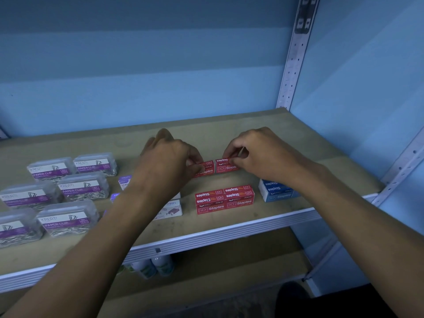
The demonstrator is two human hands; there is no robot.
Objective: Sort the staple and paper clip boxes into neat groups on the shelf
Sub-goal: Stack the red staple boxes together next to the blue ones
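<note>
Two red staple boxes lie side by side at mid-shelf. My left hand [168, 154] pinches the left red box [206, 169], and my right hand [254, 149] pinches the right red box [226, 165]. In front of them sits a tight block of several red staple boxes [224, 199]. A blue staple box stack [276, 191] stands at the right near the shelf edge. White and purple staple boxes [171, 210] are partly hidden under my left forearm. Several clear paper clip boxes [83, 185] with purple labels are grouped at the left.
The wooden shelf [229, 129] has a white metal front rail [229, 235] and a perforated upright [296, 53] at the back right. White bottles [156, 265] stand on the lower shelf below. A blue wall closes off the back and right.
</note>
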